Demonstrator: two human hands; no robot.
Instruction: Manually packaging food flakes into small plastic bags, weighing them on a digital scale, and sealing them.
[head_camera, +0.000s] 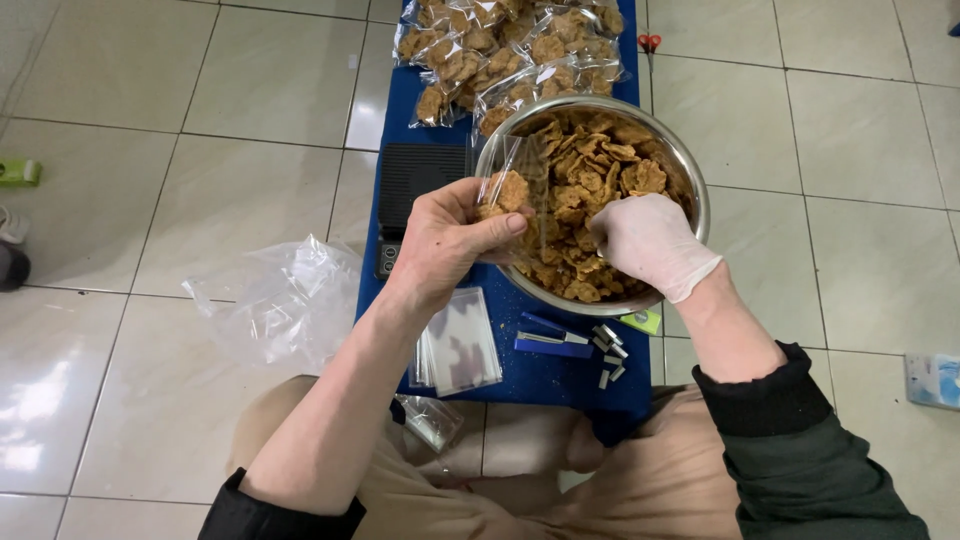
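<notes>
The left hand (450, 235) pinches a part-filled bag (505, 185) open; the gloved right hand (645, 245), beside it, closes on crackers (600, 160) in the bowl (690, 175). Beyond both grips lie filled bags (500, 50); many crackers and empty bags (455, 345) remain.

Filled clear snack bags (510, 50) piled at far end of blue surface (560, 375). Small clear bag (503, 185) held open at bowl rim by left hand (450, 235). Stack of flat empty clear bags (455, 345) near front edge. Crumpled clear plastic (280, 300) on floor, left.
</notes>
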